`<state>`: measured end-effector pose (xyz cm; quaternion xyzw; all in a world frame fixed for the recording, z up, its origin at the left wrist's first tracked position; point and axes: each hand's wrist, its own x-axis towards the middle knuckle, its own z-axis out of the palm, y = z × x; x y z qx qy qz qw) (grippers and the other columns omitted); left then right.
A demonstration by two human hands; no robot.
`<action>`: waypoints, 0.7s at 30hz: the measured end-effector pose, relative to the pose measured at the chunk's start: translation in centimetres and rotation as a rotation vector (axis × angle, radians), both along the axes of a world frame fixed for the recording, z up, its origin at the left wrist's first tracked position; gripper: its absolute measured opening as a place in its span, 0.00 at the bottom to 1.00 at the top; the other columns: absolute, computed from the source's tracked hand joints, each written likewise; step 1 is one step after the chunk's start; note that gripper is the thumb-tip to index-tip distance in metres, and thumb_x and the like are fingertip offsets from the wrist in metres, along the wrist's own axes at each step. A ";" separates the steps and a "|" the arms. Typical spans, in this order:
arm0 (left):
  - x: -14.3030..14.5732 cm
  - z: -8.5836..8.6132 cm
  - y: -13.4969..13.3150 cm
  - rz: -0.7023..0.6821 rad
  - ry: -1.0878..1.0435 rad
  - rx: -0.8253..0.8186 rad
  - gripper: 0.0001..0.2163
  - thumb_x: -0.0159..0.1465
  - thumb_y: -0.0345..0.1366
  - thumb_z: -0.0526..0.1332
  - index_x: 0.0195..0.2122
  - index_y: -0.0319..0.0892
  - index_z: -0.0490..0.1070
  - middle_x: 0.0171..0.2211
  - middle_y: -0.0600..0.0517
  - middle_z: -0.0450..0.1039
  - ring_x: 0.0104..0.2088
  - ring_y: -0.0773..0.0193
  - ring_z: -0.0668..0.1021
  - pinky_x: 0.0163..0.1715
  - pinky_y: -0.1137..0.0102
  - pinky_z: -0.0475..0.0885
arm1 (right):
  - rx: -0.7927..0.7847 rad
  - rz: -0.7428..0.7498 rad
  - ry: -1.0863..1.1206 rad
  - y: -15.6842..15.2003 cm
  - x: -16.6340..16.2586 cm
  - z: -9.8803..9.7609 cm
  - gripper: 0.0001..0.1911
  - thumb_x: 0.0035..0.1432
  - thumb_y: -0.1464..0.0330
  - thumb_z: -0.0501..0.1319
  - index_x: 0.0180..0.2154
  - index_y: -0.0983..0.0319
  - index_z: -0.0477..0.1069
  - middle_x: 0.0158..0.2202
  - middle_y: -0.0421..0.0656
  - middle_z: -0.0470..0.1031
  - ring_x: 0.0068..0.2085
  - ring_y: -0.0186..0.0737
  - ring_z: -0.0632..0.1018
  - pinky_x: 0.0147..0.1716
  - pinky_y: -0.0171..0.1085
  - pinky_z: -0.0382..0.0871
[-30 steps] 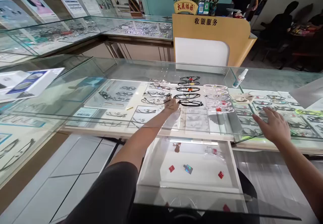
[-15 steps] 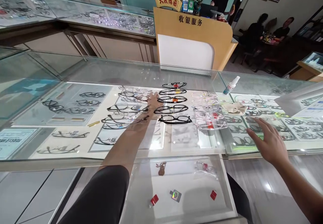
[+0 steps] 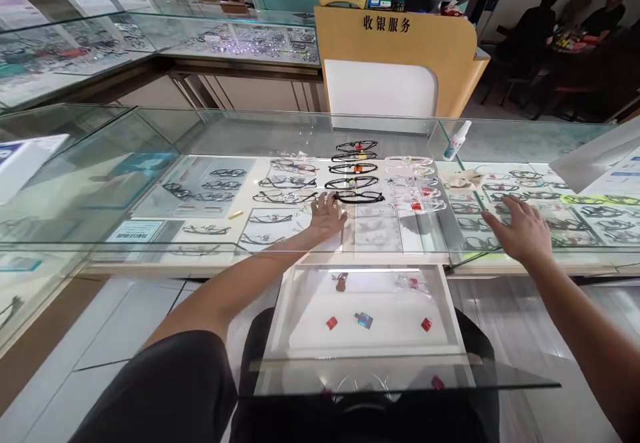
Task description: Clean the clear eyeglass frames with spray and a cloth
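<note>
My left hand reaches under the glass top into the display case, fingers spread and flat on the white shelf, just below a column of black-framed glasses. It holds nothing. Clear-framed glasses with red tags lie to the right of that column, and thin-framed pairs lie to its left. My right hand rests open, fingers apart, on the glass countertop above more rows of glasses.
A white tray pulled out below the case holds small red tags, a holographic tag and a bagged pair. A spray bottle and a folded cloth are on the counter. A yellow cashier desk stands behind; people sit at the far right.
My left hand has drawn back from the upper rows to the shelf below the black frames. My right hand has shifted slightly forward on the glass. The camera view has swung.
</note>
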<state>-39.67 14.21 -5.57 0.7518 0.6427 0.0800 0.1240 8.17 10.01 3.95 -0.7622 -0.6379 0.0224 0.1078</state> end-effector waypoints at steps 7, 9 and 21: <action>0.0 3.3 -11.6 -0.172 0.084 -0.094 0.32 0.74 0.49 0.56 0.75 0.40 0.66 0.80 0.35 0.59 0.80 0.32 0.56 0.75 0.38 0.52 | -0.022 0.028 0.018 0.1 -0.1 0.2 0.51 0.71 0.36 0.45 0.79 0.64 0.59 0.84 0.57 0.55 0.81 0.73 0.58 0.77 0.68 0.56; 0.1 6.1 -15.1 -0.287 0.071 -0.177 0.31 0.76 0.53 0.54 0.74 0.42 0.67 0.81 0.36 0.59 0.80 0.32 0.57 0.74 0.38 0.53 | -0.017 0.037 0.020 0.1 0.0 0.0 0.52 0.71 0.36 0.45 0.79 0.66 0.58 0.84 0.58 0.55 0.82 0.71 0.57 0.78 0.67 0.56; -1.9 23.7 -14.5 -0.389 0.047 0.060 0.39 0.75 0.69 0.48 0.71 0.46 0.75 0.77 0.43 0.67 0.79 0.32 0.56 0.76 0.40 0.46 | 0.011 0.036 0.027 0.2 0.1 -0.6 0.52 0.72 0.36 0.45 0.79 0.67 0.59 0.84 0.58 0.55 0.83 0.69 0.57 0.79 0.67 0.55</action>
